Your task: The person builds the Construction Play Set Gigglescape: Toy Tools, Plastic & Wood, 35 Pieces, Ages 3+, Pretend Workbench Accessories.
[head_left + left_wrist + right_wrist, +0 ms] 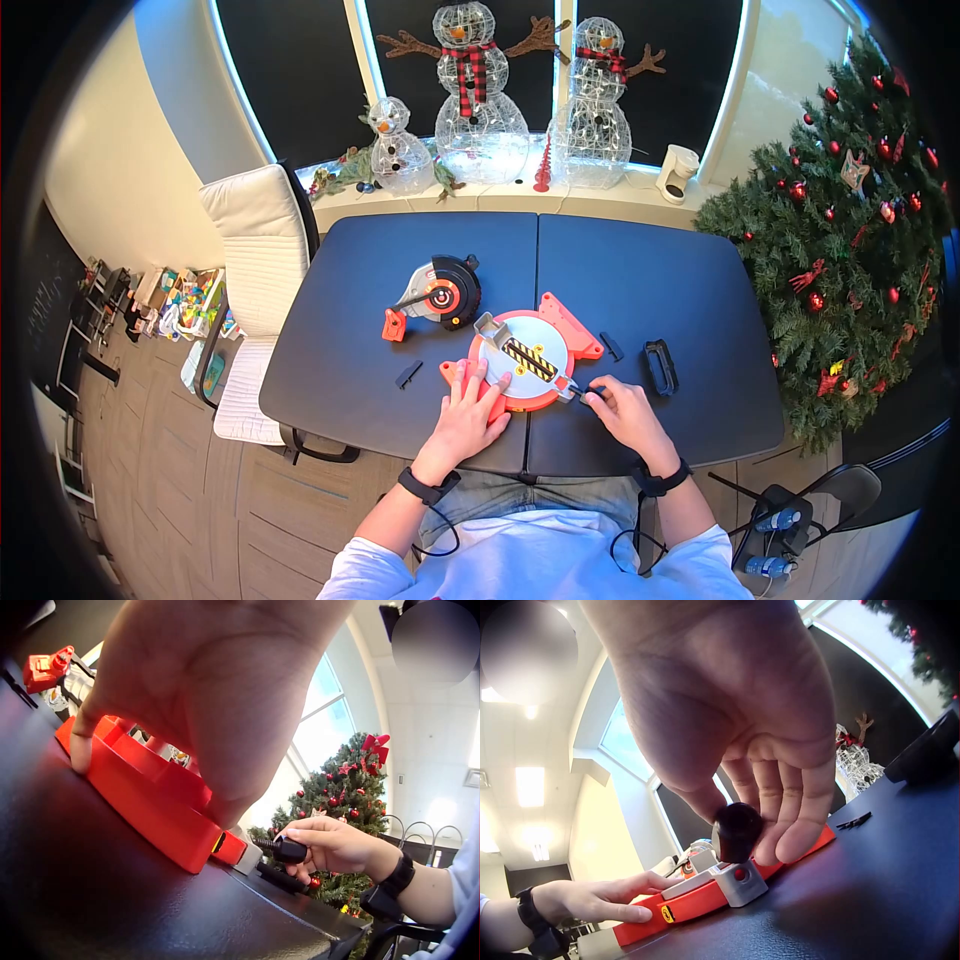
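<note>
A round toy base lies on the table, grey on top with a red rim and a black-and-yellow striped strip. My left hand rests on its near left side, fingers spread, the fingertips on the grey top and red edge. At the right edge of the base is a grey bracket. There my right hand pinches a black knob between thumb and fingers. A dark threaded screw runs from the knob toward the bracket.
Behind the base stands a black toy wheel with a grey and red arm. Small black pieces lie left and right of the base. A black oblong frame sits at the right. A white chair is at the table's left.
</note>
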